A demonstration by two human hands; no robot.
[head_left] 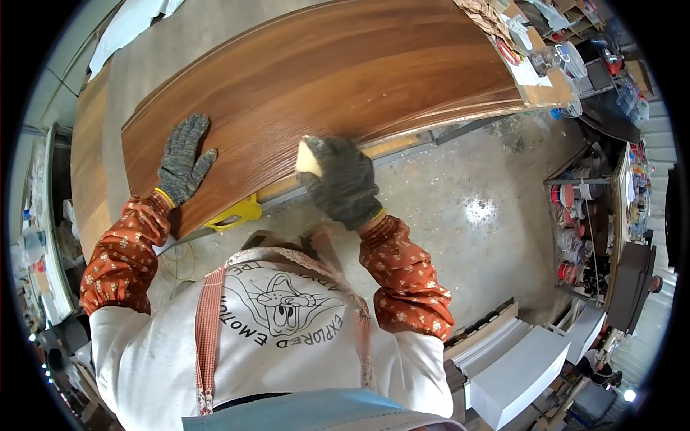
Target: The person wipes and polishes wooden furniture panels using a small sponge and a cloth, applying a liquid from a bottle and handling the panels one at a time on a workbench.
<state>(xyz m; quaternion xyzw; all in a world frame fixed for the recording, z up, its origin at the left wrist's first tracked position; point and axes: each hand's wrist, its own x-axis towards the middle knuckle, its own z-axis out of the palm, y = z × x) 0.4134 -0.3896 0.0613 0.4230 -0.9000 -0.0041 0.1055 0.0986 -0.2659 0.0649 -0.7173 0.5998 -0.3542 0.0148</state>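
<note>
A wide brown wood-grain panel [345, 68] lies in front of me. My left hand [185, 159], in a dark grey knit glove, rests flat on its left part with the fingers stretched out and nothing held. At the panel's near edge, my right hand [341, 179], gloved alike, is closed around a small cream-coloured block [307, 159]. Part of the block sticks out on the left of the glove; the rest is hidden, and I cannot tell its exact kind. Fine pale streaks mark the panel's surface beside the block.
Under the panel's near edge shows a yellow plastic thing [241, 212]. Crumpled brown paper [483, 16] and a clear jar [544, 61] sit at the far right. Shelving with spools [568, 197] stands on the right. Stacked white boards [517, 373] are at lower right.
</note>
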